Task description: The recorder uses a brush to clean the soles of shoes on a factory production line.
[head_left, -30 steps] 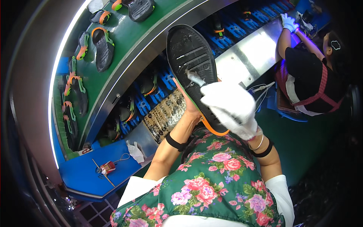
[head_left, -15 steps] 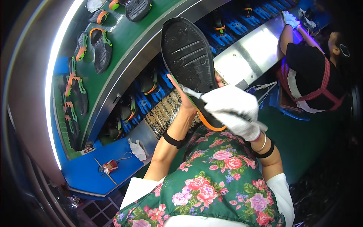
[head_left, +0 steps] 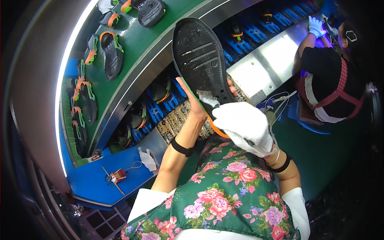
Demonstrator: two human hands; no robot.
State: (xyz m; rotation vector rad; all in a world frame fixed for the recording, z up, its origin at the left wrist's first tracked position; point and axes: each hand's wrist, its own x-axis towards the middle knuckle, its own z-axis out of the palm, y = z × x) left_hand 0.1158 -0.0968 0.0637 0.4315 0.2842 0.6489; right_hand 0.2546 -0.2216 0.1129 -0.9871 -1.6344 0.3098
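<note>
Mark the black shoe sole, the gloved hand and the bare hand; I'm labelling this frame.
black shoe sole [head_left: 198,56], head view, middle of its tread.
right hand [head_left: 244,126], head view, back of white glove.
left hand [head_left: 195,105], head view, bare palm edge.

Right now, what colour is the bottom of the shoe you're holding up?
Black, with an orange edge on the shoe sole, seen in the head view.

no packages, labels, signs or screens in view

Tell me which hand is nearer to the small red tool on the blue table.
Left. The bare left hand grips the black shoe sole on the red tool's side; the white-gloved right hand is farther right.
</note>
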